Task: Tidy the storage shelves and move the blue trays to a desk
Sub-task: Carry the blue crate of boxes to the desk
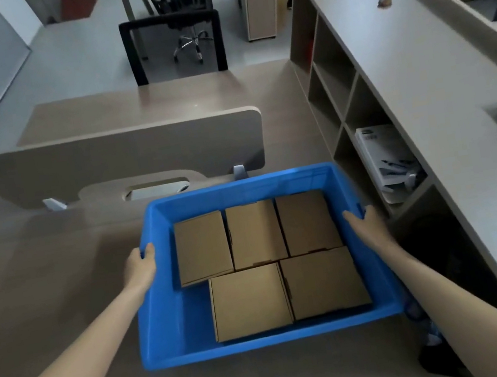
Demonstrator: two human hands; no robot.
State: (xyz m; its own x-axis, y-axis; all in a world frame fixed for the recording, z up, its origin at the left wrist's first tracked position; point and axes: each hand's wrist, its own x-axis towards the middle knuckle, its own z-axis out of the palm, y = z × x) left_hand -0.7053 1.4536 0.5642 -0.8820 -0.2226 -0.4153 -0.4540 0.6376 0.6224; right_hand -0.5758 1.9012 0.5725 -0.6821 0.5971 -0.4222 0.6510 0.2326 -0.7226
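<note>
With most fingers hidden outside the rims, the left hand (141, 265) and right hand (369, 227) each keep a closed grip on the blue tray (240, 187) of cardboard boxes (255, 234), over the wooden surface (43, 288) beside the cubby shelves (336, 74), resting or lifted unclear.

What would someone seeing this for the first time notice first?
The bright blue tray in the middle, at the near desk, holding five flat brown boxes. The left hand and right hand grip its side rims. A shelf unit stands to the right, a white package in one compartment.
</note>
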